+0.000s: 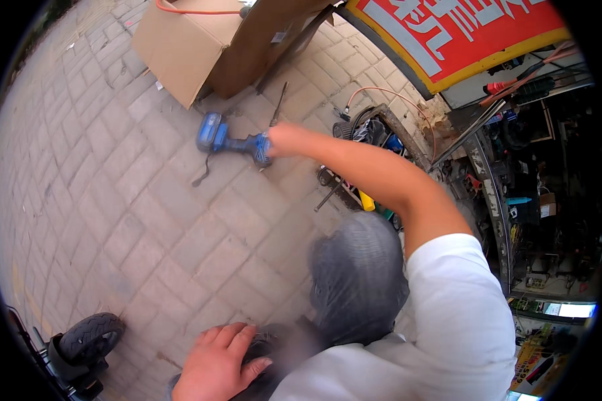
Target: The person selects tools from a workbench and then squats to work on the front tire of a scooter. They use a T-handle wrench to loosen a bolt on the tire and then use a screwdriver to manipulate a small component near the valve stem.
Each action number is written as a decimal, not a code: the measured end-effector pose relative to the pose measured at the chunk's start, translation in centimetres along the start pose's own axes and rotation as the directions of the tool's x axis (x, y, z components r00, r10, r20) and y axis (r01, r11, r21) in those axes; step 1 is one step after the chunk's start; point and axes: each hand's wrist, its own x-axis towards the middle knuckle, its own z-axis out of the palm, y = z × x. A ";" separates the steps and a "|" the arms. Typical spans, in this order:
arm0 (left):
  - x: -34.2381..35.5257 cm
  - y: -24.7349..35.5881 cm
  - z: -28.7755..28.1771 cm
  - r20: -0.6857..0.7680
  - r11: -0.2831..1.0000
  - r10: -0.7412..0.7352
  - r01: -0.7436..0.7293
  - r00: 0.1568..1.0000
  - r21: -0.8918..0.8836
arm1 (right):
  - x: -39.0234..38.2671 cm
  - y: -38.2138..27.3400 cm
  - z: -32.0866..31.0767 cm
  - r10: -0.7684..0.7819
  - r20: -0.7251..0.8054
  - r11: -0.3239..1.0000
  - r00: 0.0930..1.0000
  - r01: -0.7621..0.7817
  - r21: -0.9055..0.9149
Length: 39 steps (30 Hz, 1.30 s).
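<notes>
A blue and black cordless drill (237, 142) is low over the paving, its battery end to the left and a wrist strap trailing from it. My right hand (285, 139) is closed at the drill's head, slightly blurred, with its fingertips hidden. A long dark rod (279, 103) points away from beside that hand; whether it is fixed in the drill I cannot tell. Close to my body, my left hand (219, 364) lies over my dark-trousered leg, fingers stretched out and holding nothing.
An open cardboard box (180, 50) stands at the far side. Right of my right hand is a tool-filled tray (344, 194), with an orange hose (394, 92) behind. A red sign (461, 40) and cluttered shelves (542, 200) line the right. A wheel (90, 337) is at lower left.
</notes>
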 end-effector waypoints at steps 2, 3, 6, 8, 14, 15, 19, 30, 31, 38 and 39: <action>0.2 -0.4 -0.3 -0.014 1.000 -0.008 0.008 1.000 -0.022 | -4.5 5.3 1.9 0.277 -0.195 0.946 0.941 -0.232 0.227; 0.1 -0.7 -0.4 -0.030 0.999 -0.007 0.006 1.000 -0.034 | -6.3 8.3 4.2 0.351 -0.332 0.926 0.876 -0.272 0.261; 0.1 -1.5 -0.5 -0.034 0.999 -0.032 0.030 0.999 -0.045 | -10.4 11.8 9.2 0.545 -0.516 0.838 0.661 -0.426 0.340; 0.5 -1.6 -0.7 -0.009 0.998 -0.046 0.045 0.999 -0.047 | -11.0 13.2 11.6 0.646 -0.305 0.762 0.699 -0.568 0.311; 1.1 -0.7 -0.9 0.016 0.994 -0.083 0.084 0.996 -0.075 | -9.3 10.4 10.0 0.578 -0.397 0.722 0.713 -0.220 0.656; 1.1 -0.6 -0.8 0.011 0.991 -0.092 0.092 0.996 -0.093 | -8.8 8.1 8.2 0.540 -0.378 0.602 0.752 -0.032 0.798; 1.6 -0.4 -0.8 0.009 0.992 -0.089 0.090 0.996 -0.092 | -7.0 0.3 -0.3 0.240 -0.619 0.503 0.748 0.449 0.739; 1.0 0.1 -0.5 -0.011 0.985 -0.152 0.151 0.988 -0.085 | 4.2 -12.7 2.7 0.016 -0.490 0.574 0.872 0.393 0.718; 0.8 0.2 -0.5 -0.004 0.984 -0.162 0.162 0.987 -0.081 | 5.2 -11.4 4.5 0.062 -0.499 0.565 0.864 0.382 0.732; 0.8 -0.6 -0.4 0.032 0.978 -0.178 0.180 0.984 -0.109 | -3.1 -2.6 12.1 0.153 -0.428 0.353 0.891 0.355 0.865; 0.9 -0.8 -0.5 0.032 0.976 -0.183 0.185 0.983 -0.112 | -6.3 -0.8 11.4 0.314 -0.384 0.382 0.868 0.255 0.889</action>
